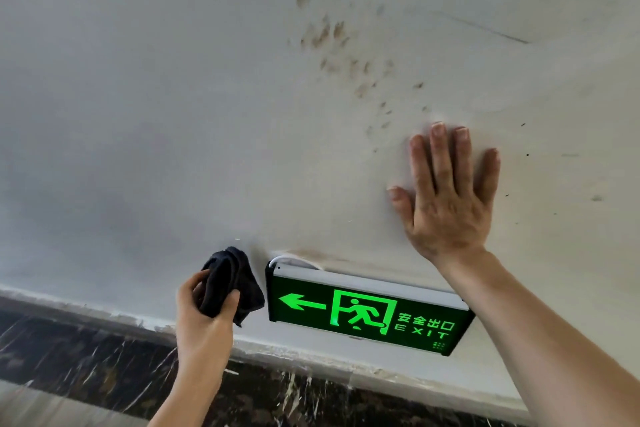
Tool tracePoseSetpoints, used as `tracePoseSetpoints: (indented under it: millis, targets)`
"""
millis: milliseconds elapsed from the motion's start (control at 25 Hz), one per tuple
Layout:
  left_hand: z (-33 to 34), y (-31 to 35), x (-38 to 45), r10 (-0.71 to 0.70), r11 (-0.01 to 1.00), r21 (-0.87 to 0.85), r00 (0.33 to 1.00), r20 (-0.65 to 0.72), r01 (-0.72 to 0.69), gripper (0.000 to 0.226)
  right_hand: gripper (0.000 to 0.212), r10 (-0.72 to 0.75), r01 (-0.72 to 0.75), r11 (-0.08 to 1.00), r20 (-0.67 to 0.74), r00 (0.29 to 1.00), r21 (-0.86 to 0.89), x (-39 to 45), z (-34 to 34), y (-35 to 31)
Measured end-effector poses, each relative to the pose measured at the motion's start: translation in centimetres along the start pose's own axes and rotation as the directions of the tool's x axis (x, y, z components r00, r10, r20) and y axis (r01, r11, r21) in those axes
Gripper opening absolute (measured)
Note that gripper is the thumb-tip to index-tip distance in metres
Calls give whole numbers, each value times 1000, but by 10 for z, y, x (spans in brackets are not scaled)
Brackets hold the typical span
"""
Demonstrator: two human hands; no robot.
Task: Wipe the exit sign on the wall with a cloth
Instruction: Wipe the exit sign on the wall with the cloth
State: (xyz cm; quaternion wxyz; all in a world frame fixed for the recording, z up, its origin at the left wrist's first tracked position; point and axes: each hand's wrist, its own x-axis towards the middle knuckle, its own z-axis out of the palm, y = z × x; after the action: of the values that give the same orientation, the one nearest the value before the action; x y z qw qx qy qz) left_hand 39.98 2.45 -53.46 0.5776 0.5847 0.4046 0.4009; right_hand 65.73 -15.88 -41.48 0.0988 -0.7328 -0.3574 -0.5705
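A lit green exit sign with a left arrow, a running figure and the word EXIT hangs low on the white wall. My left hand grips a bunched dark cloth just left of the sign's left end, a small gap apart from it. Up and to the right of the sign, my right hand lies flat on the wall with its fingers spread. The right forearm crosses in front of the sign's right end.
Brown smudges dot the wall above the sign. A dark marble skirting with white streaks runs along the bottom of the wall. A white cable loops out behind the sign's top left corner.
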Motion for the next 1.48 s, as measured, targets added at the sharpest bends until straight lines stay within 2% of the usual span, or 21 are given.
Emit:
tracePoseSetpoints:
  millis: [160,280,520,680,960,1160,1240,1320,1400,1480]
  targets:
    - [22,1,8,160,966,204,987,-1,-156,51,74,2,-3,1000,-58,998,-13,0,4,-1]
    - [38,-8,9,209,929,291,974,92,-227,53,73,2,-3,1000,-87,996,-9,-1,8,0]
    - [47,-30,16,48,951,303,998,42,-58,49,72,4,-7,1000,-122,992,-19,-2,11,-2]
    - [48,-45,14,22,937,345,997,71,-45,47,72,6,-8,1000,-138,990,-15,-2,12,-1]
    - [46,-87,14,-107,903,425,989,100,54,35,70,-4,-2,999,-162,987,-34,-2,13,-3]
    - [40,-101,15,-216,809,579,968,130,103,43,64,1,-10,999,-179,984,-51,-1,12,-5]
    - [43,-109,7,-381,703,701,896,229,120,39,64,-2,-7,999,-168,986,-53,-1,11,-4]
    - [53,-111,-11,-579,624,772,736,352,121,40,66,-2,-6,999,-155,988,-50,-1,11,-2]
    - [62,-106,-25,-677,660,722,581,452,207,42,70,0,-7,999,-144,990,-48,-2,12,-2]
    - [66,-97,-33,-667,736,576,529,525,355,45,72,2,-6,999,-131,991,-31,-1,12,-3]
